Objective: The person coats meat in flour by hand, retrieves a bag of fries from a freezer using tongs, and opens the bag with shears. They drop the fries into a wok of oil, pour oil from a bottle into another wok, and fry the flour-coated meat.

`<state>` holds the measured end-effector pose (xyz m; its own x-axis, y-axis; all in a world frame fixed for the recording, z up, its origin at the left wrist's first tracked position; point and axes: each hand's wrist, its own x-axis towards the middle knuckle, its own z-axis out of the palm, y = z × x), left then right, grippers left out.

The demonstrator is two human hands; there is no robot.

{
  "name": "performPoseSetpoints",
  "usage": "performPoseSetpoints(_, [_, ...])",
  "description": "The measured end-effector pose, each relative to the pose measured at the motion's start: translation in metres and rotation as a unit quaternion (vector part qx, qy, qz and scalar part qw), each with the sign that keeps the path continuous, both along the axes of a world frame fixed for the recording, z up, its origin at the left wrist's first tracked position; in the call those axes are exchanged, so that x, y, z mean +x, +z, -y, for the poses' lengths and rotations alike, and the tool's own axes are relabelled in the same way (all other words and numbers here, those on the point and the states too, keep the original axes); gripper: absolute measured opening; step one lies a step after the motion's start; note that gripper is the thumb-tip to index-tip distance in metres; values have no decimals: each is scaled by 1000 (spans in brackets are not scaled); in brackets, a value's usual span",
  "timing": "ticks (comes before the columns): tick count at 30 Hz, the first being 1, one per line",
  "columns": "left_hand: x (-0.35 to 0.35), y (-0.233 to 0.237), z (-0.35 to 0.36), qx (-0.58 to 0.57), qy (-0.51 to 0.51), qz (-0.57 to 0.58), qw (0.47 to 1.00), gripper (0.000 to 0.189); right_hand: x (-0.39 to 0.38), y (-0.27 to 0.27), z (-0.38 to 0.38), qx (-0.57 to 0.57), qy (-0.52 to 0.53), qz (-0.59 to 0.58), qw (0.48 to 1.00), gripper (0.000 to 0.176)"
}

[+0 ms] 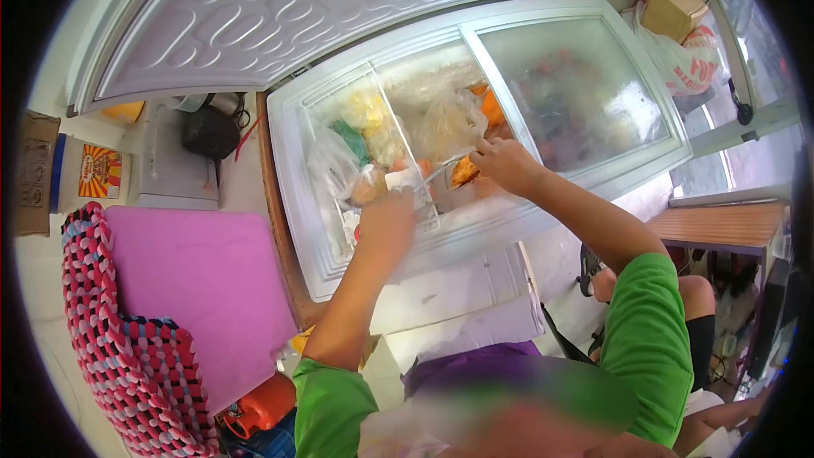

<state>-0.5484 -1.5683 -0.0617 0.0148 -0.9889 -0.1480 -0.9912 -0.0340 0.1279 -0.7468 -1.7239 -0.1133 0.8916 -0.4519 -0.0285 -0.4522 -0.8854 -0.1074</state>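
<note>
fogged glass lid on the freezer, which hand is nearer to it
Right. The right hand is close beside the fogged glass lid; the left hand is farther left, by the wire basket.

One freezer, one basket, two green sleeves

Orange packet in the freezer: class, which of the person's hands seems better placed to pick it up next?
Right, probably: the right hand is close beside the orange packet, while the left hand is farther from it.
</note>
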Motion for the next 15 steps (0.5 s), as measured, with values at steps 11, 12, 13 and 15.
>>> performPoseSetpoints(11, [23,-1,-73,56,184,-288,938,42,-73,52,28,0,-266,218,939,24])
performPoseSetpoints(12, [30,-13,-88,72,207,-326,920,45,-97,31,45,-18,-280,216,935,25])
performPoseSetpoints(13, [33,-19,-102,89,231,-363,898,48,-123,12,58,-36,-294,214,931,27])
performPoseSetpoints(15, [28,-14,-127,74,289,-456,839,44,-168,2,63,-61,-348,45,934,30])
